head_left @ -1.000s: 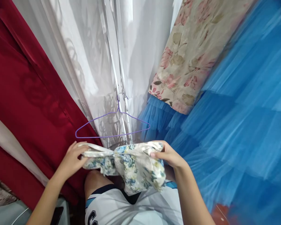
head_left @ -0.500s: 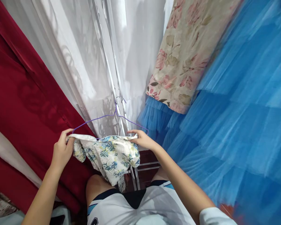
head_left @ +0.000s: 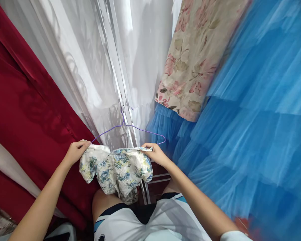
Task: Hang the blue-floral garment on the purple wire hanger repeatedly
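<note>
A small white garment with blue and yellow flowers, seemingly a puff-sleeved top, is stretched between my hands over my knees. My left hand pinches its upper left edge, close to the left arm of a purple wire hanger. At the other end, my right hand grips the top's neckline edge. The hanger's right end shows bare beyond my right fingers, while its left end is hidden behind my left hand and the cloth. Its hook is up against a pale metal rack post.
Dark red cloth hangs on the left beside white drapes. On the right are a floral skirt-like fabric and layered blue tulle. Metal rack bars run low near the floor, by my legs.
My left hand has moved right and slightly up along the hanger, now pinching the top's edge from above. The hanger has shifted right, baring its right end, and the top's left side bunches inward.
</note>
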{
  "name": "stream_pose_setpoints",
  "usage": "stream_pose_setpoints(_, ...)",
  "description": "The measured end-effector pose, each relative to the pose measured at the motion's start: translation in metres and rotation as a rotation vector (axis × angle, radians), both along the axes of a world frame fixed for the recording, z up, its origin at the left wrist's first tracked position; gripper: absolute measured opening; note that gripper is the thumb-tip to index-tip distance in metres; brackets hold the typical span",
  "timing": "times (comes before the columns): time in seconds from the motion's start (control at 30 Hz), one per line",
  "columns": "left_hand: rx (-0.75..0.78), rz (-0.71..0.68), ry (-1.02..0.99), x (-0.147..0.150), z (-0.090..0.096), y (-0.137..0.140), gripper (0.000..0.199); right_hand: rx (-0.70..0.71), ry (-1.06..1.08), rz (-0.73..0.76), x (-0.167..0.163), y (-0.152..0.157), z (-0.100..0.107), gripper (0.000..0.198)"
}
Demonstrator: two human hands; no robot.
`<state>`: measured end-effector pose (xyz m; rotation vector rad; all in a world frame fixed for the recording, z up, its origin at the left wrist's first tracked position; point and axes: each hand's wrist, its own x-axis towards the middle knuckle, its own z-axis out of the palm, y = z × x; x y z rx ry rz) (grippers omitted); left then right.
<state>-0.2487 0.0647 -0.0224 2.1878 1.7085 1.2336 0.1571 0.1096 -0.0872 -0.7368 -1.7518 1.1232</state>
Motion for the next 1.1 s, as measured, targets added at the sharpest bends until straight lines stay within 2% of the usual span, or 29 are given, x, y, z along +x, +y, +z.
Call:
stream_pose_setpoints(0.07, -0.017, -0.013, 0.028, 0.002, -0.006, 0.009, 0.037, -0.017, 0.023, 0.002, 0.000, -0.001, -0.002, 0.024)
stream_pose_setpoints(0.17, 0.052, 0.014, 0.093, 0.011, -0.006, 0.012, 0.037, -0.031, 0.034, -0.024, -0.004, -0.003, -0.005, 0.020)
stream_pose_setpoints(0.37, 0.201, 0.056, 0.319, 0.047, 0.026, 0.009, 0.028, -0.047, 0.037, -0.090, -0.017, -0.008, -0.010, 0.014)
stream_pose_setpoints(0.5, 0.239, 0.060, 0.219, 0.088, 0.041, 0.018, 0.027, -0.037, 0.055, -0.165, -0.025, -0.017, -0.009, 0.016)
stream_pose_setpoints(0.6, 0.234, 0.061, 0.128, 0.112, 0.040, 0.029, 0.030, -0.007, 0.064, -0.179, -0.029, -0.029, -0.006, 0.016)
stream_pose_setpoints(0.67, 0.226, 0.072, 0.103, 0.120, 0.036, 0.037, 0.029, 0.032, 0.092, -0.201, -0.028, -0.038, -0.003, 0.009)
stream_pose_setpoints(0.7, 0.219, 0.074, 0.093, 0.122, 0.033, 0.040, 0.030, 0.053, 0.117, -0.218, -0.025, -0.043, -0.002, 0.013)
stream_pose_setpoints(0.83, 0.179, 0.051, 0.023, 0.121, 0.023, 0.048, 0.035, 0.114, 0.184, -0.363, -0.003, -0.052, 0.003, 0.070)
stream_pose_setpoints(0.9, 0.170, 0.047, -0.014, 0.120, 0.021, 0.049, 0.036, 0.143, 0.155, -0.491, 0.015, -0.045, 0.009, 0.084)
stream_pose_setpoints(1.0, 0.154, 0.050, -0.026, 0.121, 0.023, 0.046, 0.038, 0.185, 0.050, -0.623, 0.044, -0.022, 0.023, 0.090)
stream_pose_setpoints(1.1, 0.137, 0.047, 0.002, 0.121, 0.028, 0.042, 0.038, 0.221, -0.143, -0.574, 0.064, 0.001, 0.038, 0.070)
